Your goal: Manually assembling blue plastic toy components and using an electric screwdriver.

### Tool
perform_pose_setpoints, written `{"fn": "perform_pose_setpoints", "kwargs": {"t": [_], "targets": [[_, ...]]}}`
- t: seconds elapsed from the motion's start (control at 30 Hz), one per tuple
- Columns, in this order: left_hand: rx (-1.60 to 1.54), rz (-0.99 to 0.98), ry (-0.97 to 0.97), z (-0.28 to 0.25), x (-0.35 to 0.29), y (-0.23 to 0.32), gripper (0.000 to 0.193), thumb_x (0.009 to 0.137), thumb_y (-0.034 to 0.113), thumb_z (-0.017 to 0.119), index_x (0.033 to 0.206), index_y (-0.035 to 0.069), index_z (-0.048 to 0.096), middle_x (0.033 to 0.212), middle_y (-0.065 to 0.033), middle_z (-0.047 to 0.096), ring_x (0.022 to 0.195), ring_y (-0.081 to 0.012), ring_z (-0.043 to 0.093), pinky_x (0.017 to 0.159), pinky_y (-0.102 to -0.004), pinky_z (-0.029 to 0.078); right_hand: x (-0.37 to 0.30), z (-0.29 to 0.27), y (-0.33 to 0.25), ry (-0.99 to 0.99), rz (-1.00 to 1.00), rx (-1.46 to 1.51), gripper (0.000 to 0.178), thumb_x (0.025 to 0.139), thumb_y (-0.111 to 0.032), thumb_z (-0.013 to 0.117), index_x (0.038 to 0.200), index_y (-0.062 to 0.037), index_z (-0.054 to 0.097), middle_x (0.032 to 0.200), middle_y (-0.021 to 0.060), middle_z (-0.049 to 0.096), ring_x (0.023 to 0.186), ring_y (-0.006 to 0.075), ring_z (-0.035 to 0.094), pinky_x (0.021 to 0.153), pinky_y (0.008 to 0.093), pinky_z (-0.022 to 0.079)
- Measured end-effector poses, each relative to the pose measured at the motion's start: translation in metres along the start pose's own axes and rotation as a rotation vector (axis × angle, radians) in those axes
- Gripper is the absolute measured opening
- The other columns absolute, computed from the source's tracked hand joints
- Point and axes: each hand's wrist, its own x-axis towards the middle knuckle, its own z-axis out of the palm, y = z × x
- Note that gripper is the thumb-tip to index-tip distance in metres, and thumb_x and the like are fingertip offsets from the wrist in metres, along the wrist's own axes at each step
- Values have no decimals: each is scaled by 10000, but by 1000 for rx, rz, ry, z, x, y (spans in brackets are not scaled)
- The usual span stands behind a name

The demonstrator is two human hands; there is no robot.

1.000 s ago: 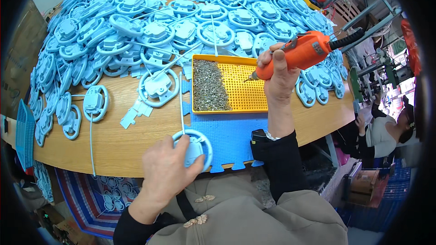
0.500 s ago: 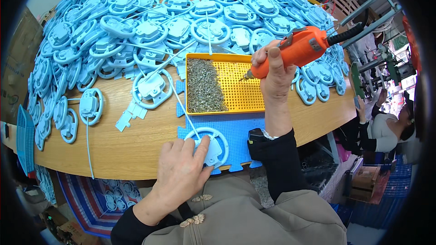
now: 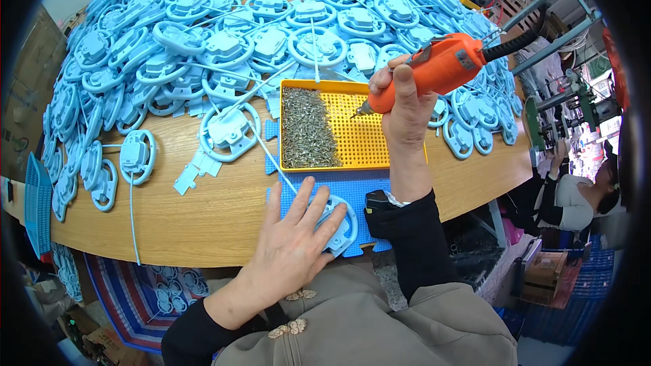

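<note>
My right hand [image 3: 410, 102] is closed round an orange electric screwdriver [image 3: 434, 71], its bit pointing down and left above the yellow perforated tray [image 3: 363, 112]. Small metal screws [image 3: 305, 129] fill the tray's left part. Nearer to me, a light-blue steering-wheel-shaped plastic part [image 3: 344, 227] with a thin rod lies on a blue foam mat [image 3: 369, 186]. Over its left side my left hand [image 3: 291, 240] lies palm down, fingers spread apart and touching it. That hand hides part of the wheel.
A big heap of similar light-blue wheel parts [image 3: 227, 47] covers the table's far side. One wheel part [image 3: 227, 132] lies left of the tray. Below the table edge, a striped bag [image 3: 129, 298] holds more parts. At the right a person [image 3: 576, 196] sits.
The wheel part has slid slightly right on the mat. My left hand has shifted right too, its fingers now spread wider. The screwdriver has moved a little left.
</note>
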Motion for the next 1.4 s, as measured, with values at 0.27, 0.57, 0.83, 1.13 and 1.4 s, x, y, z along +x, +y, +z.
{"fn": "perform_pose_setpoints", "kwargs": {"t": [0.27,0.57,0.83,1.13,1.4], "targets": [[-85,49,-78,11,6,-10,635,635,308,808,1191,110,572,1133,-156,520,1008,-310,509,937,-498,366,0,-1,3,1,0,-16,324,838,-326,747,901,-83,542,702,28,567,608,141,555,600,309,474],[-28,-225,81,17,0,-5,666,610,339,826,1169,69,584,1138,-173,495,969,-315,491,794,-418,408,3,-1,5,-22,-13,-41,315,846,-316,740,882,-84,529,695,25,562,604,135,553,597,305,473],[-172,-307,154,19,-9,-11,726,582,304,854,1203,56,571,1168,-183,485,1016,-352,493,865,-432,428,-2,5,-16,-24,-30,-22,335,851,-331,732,961,-73,549,736,42,566,646,151,550,628,314,470],[-98,-318,211,30,-5,-11,636,569,328,842,1066,37,573,1126,-161,494,1032,-330,484,821,-416,383,-67,33,-82,-256,124,210,418,851,-364,719,993,-22,526,725,55,547,619,162,543,555,294,450],[-75,-309,218,30,-6,-11,626,572,347,840,1049,43,572,1097,-148,495,1021,-315,482,798,-417,370,-96,39,-78,-292,248,-19,482,840,-464,704,984,-47,511,706,51,546,605,146,533,540,293,442]]}}
